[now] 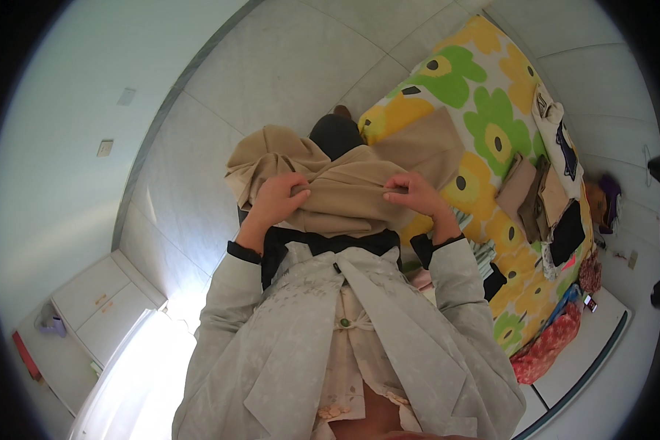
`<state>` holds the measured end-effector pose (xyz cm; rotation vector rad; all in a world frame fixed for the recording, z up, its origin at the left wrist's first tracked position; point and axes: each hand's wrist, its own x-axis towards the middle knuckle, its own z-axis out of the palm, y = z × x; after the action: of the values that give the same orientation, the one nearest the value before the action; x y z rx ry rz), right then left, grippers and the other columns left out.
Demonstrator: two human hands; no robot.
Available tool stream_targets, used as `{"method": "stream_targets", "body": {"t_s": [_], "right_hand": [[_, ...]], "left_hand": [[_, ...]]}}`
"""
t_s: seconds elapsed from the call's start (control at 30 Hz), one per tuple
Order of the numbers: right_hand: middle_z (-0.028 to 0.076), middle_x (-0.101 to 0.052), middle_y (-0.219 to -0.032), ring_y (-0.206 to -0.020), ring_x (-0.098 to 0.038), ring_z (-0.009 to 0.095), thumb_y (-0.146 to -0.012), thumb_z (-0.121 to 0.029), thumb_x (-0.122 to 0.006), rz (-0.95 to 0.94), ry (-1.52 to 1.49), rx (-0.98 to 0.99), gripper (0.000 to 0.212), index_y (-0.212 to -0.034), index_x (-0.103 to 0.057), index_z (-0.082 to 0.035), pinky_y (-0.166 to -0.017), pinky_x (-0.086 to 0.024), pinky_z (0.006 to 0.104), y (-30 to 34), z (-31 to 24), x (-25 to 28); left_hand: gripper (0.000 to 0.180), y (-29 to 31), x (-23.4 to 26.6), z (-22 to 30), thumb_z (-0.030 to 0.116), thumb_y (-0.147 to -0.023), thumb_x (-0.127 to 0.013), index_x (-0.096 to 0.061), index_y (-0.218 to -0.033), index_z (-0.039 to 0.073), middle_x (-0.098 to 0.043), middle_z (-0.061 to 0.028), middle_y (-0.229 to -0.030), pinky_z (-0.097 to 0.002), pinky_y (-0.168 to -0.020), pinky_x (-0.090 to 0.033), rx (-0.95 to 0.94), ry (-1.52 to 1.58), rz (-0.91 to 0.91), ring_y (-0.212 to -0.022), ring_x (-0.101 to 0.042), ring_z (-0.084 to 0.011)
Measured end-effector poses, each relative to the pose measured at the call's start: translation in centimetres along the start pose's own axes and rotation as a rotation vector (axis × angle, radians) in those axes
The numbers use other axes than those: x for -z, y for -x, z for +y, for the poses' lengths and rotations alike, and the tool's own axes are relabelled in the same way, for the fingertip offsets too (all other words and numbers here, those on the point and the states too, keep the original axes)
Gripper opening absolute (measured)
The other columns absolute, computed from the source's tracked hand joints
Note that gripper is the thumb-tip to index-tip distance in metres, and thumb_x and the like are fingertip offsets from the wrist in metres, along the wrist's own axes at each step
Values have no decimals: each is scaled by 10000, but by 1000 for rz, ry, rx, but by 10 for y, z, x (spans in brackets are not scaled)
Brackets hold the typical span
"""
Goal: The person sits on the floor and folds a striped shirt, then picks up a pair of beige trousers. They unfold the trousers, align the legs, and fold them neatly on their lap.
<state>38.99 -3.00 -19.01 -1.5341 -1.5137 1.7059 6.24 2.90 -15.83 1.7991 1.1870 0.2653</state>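
Note:
A tan cloth garment [345,194] lies bunched in folds across my lap; its exact kind is hard to make out. One flat end of it spreads to the right onto the flowered bedcover [477,81]. My left hand [277,199] is closed on the garment's near left part, thumb and fingers pinching the cloth. On the other side my right hand [422,196] pinches the same cloth near its right part. Between the two hands the fabric runs in loose creases. Part of a dark-clad leg [335,137] shows just beyond the garment.
Folded brown and tan clothes [532,192] lie on the bed at right, with a white garment [561,139] and a black one [567,233] beside them. A red patterned cloth [552,345] hangs at the bed's near corner. At lower left stands a white cabinet [99,308].

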Motion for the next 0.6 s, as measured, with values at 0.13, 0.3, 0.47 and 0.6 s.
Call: {"method": "stream_targets", "body": {"t_s": [0.13,0.3,0.47,0.6], "right_hand": [[11,-613,-732,-683,-520,76,-786,-139,-694,6,-63,0,170,-874,-646,-2,-632,-435,249,5,-15,-2],[-44,-586,-772,-713,-488,35,-812,-91,-676,-28,-116,14,112,-885,-651,-10,-628,-406,211,14,-38,-4],[-19,-599,-736,-696,-502,44,-801,-83,-673,32,-243,17,113,-872,-654,3,-627,-421,224,24,-48,-6],[-11,-590,-732,-701,-507,49,-790,-78,-670,73,-264,26,121,-884,-655,-3,-636,-426,226,27,-44,-5]], "left_hand": [[213,-21,-2,17,270,-743,-665,-641,-792,65,-626,-72,-777,-428,-701,-442,-240,-350,4,-794,-597,-285],[220,-48,-39,49,276,-765,-646,-625,-786,57,-617,-88,-768,-423,-676,-441,-412,-323,-99,-750,-585,-299],[203,-61,-64,64,210,-807,-603,-601,-831,8,-585,-116,-745,-373,-644,-425,-387,76,-372,-680,-536,-273],[162,-57,-67,63,152,-799,-560,-571,-819,-8,-530,-98,-675,-323,-591,-401,-254,291,-357,-620,-472,-179]]}}
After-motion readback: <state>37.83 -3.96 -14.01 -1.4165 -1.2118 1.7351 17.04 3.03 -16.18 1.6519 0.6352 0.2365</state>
